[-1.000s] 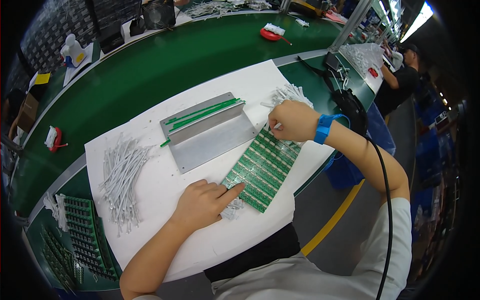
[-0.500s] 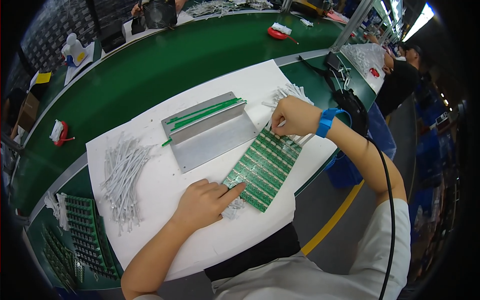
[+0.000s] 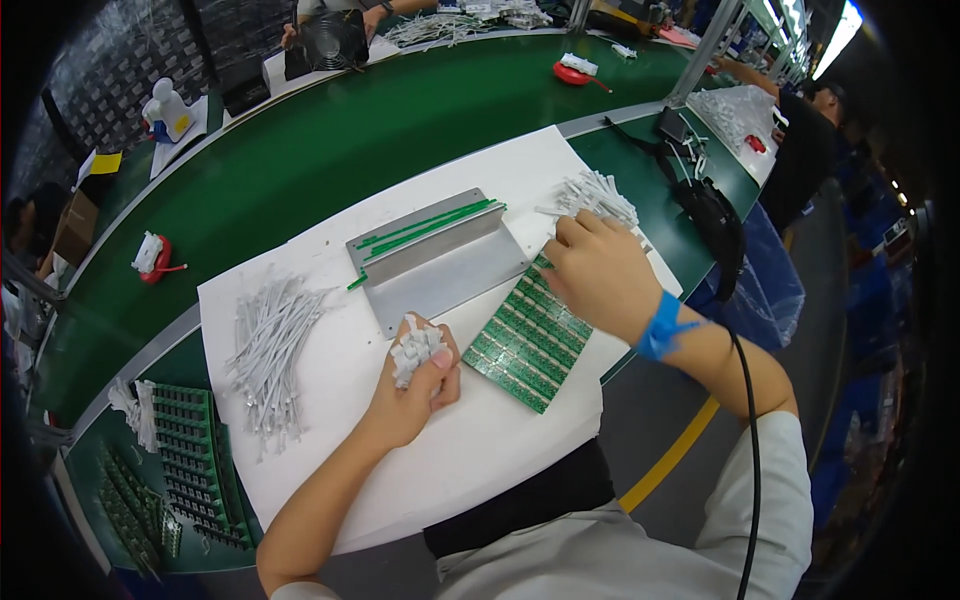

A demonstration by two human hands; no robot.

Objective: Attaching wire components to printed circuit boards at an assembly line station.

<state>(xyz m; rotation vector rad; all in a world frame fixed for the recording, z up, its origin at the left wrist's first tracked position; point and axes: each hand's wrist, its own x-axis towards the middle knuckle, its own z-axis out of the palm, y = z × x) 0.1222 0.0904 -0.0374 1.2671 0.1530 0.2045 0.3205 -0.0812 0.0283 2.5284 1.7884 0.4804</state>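
My left hand is raised over the white sheet, closed round a bunch of small white plug connectors that stick up past the thumb. Just right of it lies a green circuit board panel with rows of small parts, flat on the sheet. My right hand, with a blue band on its wrist, is over the panel's far right corner, beside a pile of white connector leads. Its fingers are curled down, and the fingertips are hidden from view.
A grey metal fixture with green strips on its ledge stands beyond the panel. White cables lie in a heap on the left. More circuit boards rest at the lower left. A green conveyor belt runs behind, carrying red tape dispensers.
My left hand has left the panel's near edge and come up with the white connectors in its grip. My right hand has moved from the panel's far edge toward the pile of leads.
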